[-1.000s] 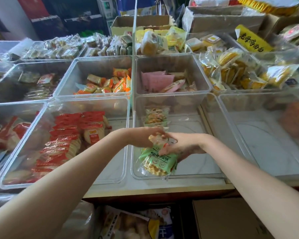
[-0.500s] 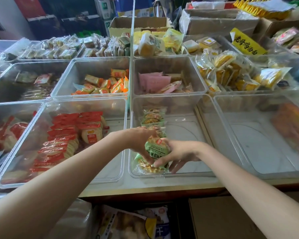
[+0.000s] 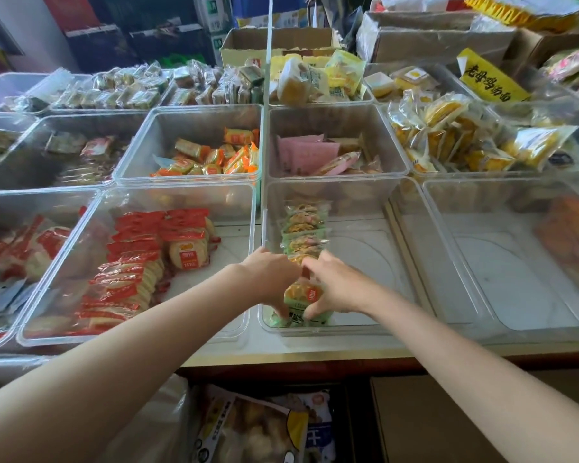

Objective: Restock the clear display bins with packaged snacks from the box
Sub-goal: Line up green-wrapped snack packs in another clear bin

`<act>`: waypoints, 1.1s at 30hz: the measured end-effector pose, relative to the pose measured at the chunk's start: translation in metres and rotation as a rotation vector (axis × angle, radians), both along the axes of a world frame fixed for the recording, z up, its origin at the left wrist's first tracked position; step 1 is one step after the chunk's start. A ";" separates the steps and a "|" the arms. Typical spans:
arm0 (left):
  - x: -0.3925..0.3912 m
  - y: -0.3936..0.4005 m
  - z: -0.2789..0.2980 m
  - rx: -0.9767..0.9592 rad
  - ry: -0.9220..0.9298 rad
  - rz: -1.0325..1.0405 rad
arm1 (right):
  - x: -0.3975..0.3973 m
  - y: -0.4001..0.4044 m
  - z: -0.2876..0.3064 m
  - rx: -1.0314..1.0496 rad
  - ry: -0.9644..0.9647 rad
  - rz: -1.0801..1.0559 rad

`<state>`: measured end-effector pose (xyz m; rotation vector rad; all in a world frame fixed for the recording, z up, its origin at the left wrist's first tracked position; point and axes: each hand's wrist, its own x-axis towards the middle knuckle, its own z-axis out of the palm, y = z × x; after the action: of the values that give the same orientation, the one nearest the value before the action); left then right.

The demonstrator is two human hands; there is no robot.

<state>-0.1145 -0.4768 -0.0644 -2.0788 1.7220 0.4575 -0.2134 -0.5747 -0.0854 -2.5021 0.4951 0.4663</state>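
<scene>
A clear display bin (image 3: 375, 262) stands at the front middle of the counter. Along its left wall runs a row of green-wrapped snack packs (image 3: 303, 228). At the near end of that row, both hands grip a few green snack packs (image 3: 302, 297) low inside the bin. My left hand (image 3: 271, 275) holds them from the left, fingers curled down beside the wall. My right hand (image 3: 335, 285) holds them from the right, thumb on the near face. The supply box is not plainly visible; bagged goods (image 3: 248, 426) lie below the counter.
Left of this bin is a bin of red-wrapped crackers (image 3: 141, 259). Behind stand bins with orange packs (image 3: 214, 155) and pink packs (image 3: 308, 152). A nearly bare bin (image 3: 502, 262) sits to the right. A brown carton (image 3: 432, 422) is under the counter edge.
Both hands have lowered the green packs from above the bin's front down onto its floor, against the near end of the row. The camera has tipped slightly.
</scene>
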 end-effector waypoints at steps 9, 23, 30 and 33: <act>0.029 -0.001 0.021 -0.015 0.324 0.148 | -0.032 -0.042 0.006 0.656 0.027 -0.062; -0.006 -0.016 -0.031 0.246 0.371 0.040 | -0.026 -0.051 -0.030 1.427 -0.223 -1.008; -0.005 -0.012 -0.022 0.050 0.418 0.081 | -0.007 -0.048 -0.025 1.368 -0.138 -0.981; 0.000 -0.009 -0.020 -0.019 0.350 0.044 | -0.008 -0.051 -0.034 1.391 -0.138 -1.082</act>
<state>-0.1145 -0.4858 -0.0841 -2.1520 1.8753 0.8647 -0.2217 -0.6258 -0.1190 -0.7379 0.9223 0.0788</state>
